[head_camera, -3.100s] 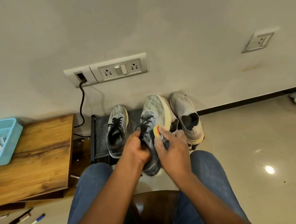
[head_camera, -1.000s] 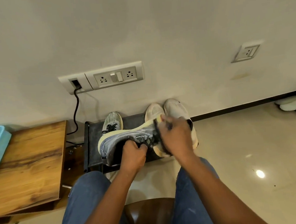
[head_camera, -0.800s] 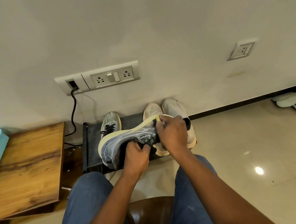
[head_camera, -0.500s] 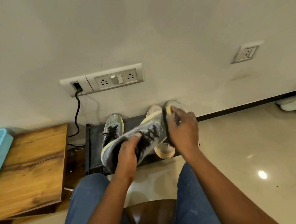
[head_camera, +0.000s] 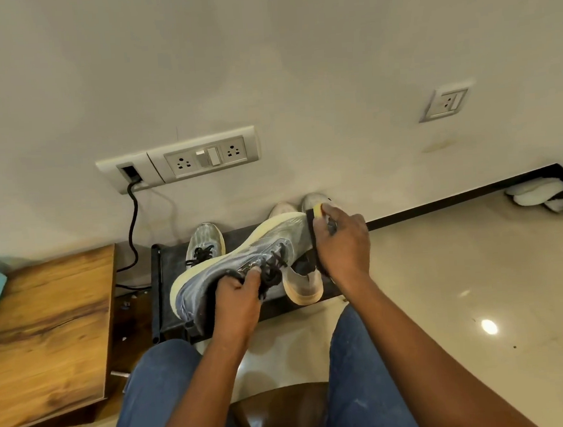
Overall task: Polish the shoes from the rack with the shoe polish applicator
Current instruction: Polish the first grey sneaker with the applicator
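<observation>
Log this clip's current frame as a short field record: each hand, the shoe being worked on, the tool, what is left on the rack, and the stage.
left hand: grips the held shoe at its laces
right hand: holds the applicator against the toe end
held shoe: grey sneaker with pale sole, tilted, toe to the right, lifted over the rack
applicator: dark strip with yellow tip, mostly hidden by the fingers
rack: low, dark, against the wall
still on rack: matching grey sneaker; beige shoes
stage: polishing the toe
</observation>
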